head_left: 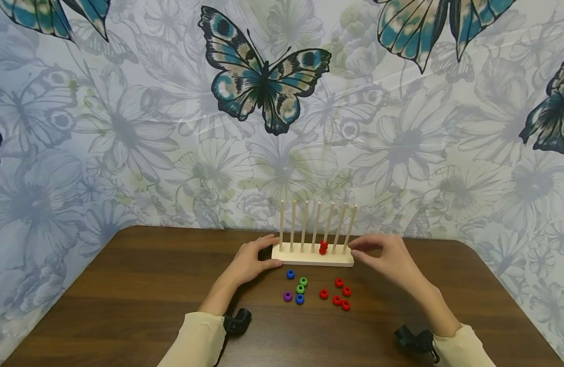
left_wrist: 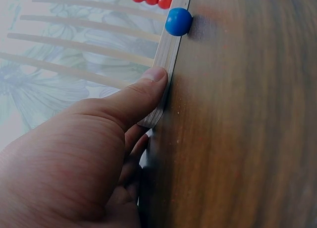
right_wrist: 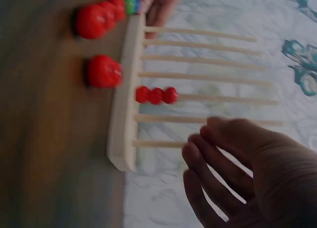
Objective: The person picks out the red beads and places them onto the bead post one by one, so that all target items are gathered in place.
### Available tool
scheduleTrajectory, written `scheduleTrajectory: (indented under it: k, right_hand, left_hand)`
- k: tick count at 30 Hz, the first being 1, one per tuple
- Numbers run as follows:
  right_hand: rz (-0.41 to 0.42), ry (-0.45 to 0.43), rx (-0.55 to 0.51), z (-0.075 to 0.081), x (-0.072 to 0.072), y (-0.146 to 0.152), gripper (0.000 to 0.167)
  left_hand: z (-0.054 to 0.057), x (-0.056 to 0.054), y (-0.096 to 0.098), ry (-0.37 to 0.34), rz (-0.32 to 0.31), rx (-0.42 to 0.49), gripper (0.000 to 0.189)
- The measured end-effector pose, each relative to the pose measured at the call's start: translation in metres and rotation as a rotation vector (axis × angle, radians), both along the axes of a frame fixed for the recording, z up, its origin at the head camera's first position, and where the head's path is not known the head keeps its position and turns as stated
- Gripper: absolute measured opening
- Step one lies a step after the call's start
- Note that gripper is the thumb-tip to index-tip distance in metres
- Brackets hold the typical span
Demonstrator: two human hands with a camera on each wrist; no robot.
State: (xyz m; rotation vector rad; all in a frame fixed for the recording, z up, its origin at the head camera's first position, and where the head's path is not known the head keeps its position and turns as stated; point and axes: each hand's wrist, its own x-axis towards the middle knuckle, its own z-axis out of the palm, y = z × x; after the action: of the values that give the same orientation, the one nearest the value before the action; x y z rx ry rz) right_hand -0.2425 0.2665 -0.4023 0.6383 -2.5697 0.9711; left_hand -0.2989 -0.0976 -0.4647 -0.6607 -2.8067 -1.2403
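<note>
A pale wooden peg rack (head_left: 291, 257) with several upright pegs stands on the table. Three red beads (right_wrist: 156, 95) are threaded on one peg, down at the base. My left hand (head_left: 248, 261) holds the rack's left end, thumb (left_wrist: 151, 82) on the front edge and fingers around behind. By the right end is my right hand (head_left: 392, 257); its fingers (right_wrist: 198, 158) are loosely bent beside the end pegs with nothing between them. Loose red beads (head_left: 339, 282) lie in front of the rack, and a blue bead (left_wrist: 178, 22) lies close to its front edge.
Left of the loose red beads are two green beads (head_left: 302, 281), a purple bead (head_left: 288, 296) and a second blue bead (head_left: 299, 299). The brown table (head_left: 126, 285) meets a butterfly-patterned cloth (head_left: 171, 153) behind the rack.
</note>
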Motion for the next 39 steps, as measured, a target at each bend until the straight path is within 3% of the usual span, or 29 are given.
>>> scheduleTrajectory:
  k: [8, 17, 32, 39]
  right_hand:
    - [0.191, -0.223, 0.046, -0.017, -0.002, -0.012, 0.021]
    - [0.283, -0.365, 0.055, -0.027, -0.003, -0.016, 0.021]
    - [0.264, -0.343, 0.103, -0.030, 0.000, -0.022, 0.024]
    - [0.225, -0.250, 0.066, -0.028, 0.000, -0.023, 0.021]
  left_hand:
    - [0.000, 0.000, -0.001, 0.003, 0.006, -0.013, 0.062]
    - [0.000, 0.000, -0.001, -0.002, 0.011, -0.007, 0.061]
    - [0.001, 0.001, -0.001, -0.014, 0.006, 0.000, 0.061]
    - [0.000, 0.000, -0.001, -0.005, 0.004, 0.007, 0.061]
